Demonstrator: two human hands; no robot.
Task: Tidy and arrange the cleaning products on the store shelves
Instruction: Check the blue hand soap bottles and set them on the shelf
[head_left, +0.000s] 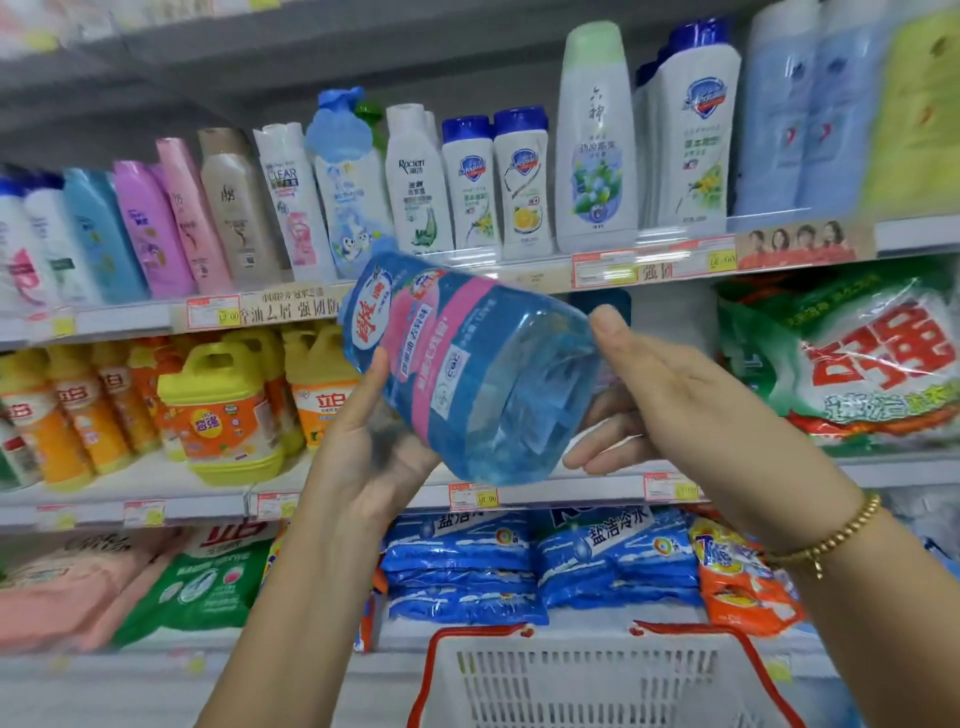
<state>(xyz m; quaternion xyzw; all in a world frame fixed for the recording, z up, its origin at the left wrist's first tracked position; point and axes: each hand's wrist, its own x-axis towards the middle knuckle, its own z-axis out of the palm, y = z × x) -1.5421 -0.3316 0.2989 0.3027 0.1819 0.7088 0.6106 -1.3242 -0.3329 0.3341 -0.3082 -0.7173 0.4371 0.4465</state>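
We are standing before store shelves (571, 491) that are filling the whole view, each front edge carrying price tags (213, 312). Along the upper board, from nine round to two o'clock, shampoo and body-wash bottles (467, 187) are standing in a leaning row. Under it, at nine o'clock, yellow dish-soap jugs (223, 410) are crowding together, and at three o'clock a green-and-white washing powder bag (857, 364) is lying flat. At six o'clock blue detergent packs (524, 561) are lying stacked on the lowest board, and just below them a white shopping basket (597, 686) with a red rim is sitting at the bottom edge. In the centre we are holding the blue detergent bottle (467, 374) in the air in front of the middle shelf, tilted so that its base is pointing toward four o'clock and its top toward eleven. Our left hand (374, 447) is cradling it from seven o'clock, palm under the body and thumb lying up along the pink label, the fingers hidden behind. Our right hand (670, 395), a beaded gold bracelet (831, 540) on its wrist, is clasping the base from three o'clock, thumb on the upper edge and fingers reaching under the lower one.
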